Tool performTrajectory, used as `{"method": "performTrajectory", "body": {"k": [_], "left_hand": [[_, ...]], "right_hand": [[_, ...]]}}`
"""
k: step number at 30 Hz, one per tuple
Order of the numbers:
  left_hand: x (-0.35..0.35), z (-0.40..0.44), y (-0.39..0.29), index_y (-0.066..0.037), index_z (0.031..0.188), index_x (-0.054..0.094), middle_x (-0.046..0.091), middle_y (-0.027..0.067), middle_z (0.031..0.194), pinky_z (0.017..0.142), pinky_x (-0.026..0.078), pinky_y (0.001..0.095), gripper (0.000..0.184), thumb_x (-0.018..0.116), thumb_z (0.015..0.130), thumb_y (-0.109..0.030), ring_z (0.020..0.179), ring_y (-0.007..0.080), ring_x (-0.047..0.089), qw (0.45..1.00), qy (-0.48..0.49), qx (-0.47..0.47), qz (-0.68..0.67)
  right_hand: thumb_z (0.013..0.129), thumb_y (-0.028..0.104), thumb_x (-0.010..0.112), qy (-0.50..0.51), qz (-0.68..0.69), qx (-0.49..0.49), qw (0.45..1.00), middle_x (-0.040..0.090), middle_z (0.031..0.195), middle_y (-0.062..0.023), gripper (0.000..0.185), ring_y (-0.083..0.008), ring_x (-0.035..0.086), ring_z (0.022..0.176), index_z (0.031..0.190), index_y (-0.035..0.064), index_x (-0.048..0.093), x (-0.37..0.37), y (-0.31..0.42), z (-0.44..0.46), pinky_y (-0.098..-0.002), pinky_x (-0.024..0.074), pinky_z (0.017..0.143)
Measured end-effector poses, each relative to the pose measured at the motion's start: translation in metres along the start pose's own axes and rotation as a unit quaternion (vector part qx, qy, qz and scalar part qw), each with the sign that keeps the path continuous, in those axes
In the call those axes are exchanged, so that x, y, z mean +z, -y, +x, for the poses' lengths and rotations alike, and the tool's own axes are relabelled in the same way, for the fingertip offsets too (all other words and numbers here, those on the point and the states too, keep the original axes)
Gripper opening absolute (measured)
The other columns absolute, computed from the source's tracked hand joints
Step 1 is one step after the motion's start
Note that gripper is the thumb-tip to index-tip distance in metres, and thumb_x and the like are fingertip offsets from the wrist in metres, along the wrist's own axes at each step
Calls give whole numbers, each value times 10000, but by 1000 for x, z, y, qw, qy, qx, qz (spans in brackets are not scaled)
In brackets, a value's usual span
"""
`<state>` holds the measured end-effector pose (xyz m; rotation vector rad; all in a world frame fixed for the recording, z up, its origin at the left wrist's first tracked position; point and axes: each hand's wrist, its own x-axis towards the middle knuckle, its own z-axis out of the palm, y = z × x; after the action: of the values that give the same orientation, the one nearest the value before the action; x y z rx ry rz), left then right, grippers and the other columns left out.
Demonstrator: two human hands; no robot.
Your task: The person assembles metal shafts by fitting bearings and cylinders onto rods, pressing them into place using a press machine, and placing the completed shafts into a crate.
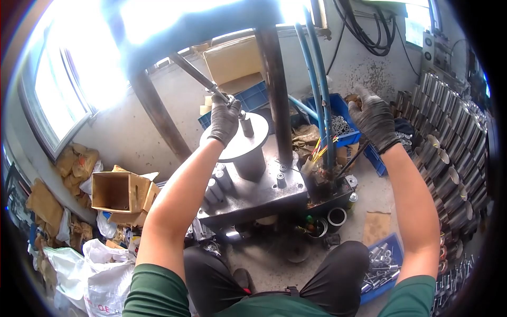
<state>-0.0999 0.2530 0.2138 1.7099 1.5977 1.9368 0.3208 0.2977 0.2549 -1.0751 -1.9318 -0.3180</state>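
My left hand [224,122], in a dark grey glove, is closed around a slim metal rod [219,93] below the end of the press's slanting shaft [193,70]. Beneath that hand, a round metal plate [248,149] lies on a thick dark cylinder [250,165], and a short metal post [246,127] stands on the plate. My right hand [374,120], gloved too, is raised at the right with thumb and fingers apart and nothing visible in it. Nearest to it is a blue bin [348,138] of metal rings [340,126].
Dark press columns [274,95] and blue hoses [322,79] rise around the machine bed [264,198]. Stacked metal tubes [449,132] line the right side. A blue tray [393,243] of metal parts sits by my right knee. An open cardboard box [138,189] and white sacks [108,269] are left.
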Motion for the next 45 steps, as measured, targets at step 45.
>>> {"method": "performTrajectory", "body": {"k": [45], "left_hand": [[19, 76, 73, -131, 1132, 545, 560, 41, 1039, 848, 504, 302, 190, 605, 1055, -294, 959, 204, 598, 938, 79, 8, 338]], "right_hand": [[878, 365, 688, 414, 16, -101, 904, 721, 843, -247, 444, -428, 720, 854, 1176, 40, 738, -92, 27, -153, -533, 567, 801]]}}
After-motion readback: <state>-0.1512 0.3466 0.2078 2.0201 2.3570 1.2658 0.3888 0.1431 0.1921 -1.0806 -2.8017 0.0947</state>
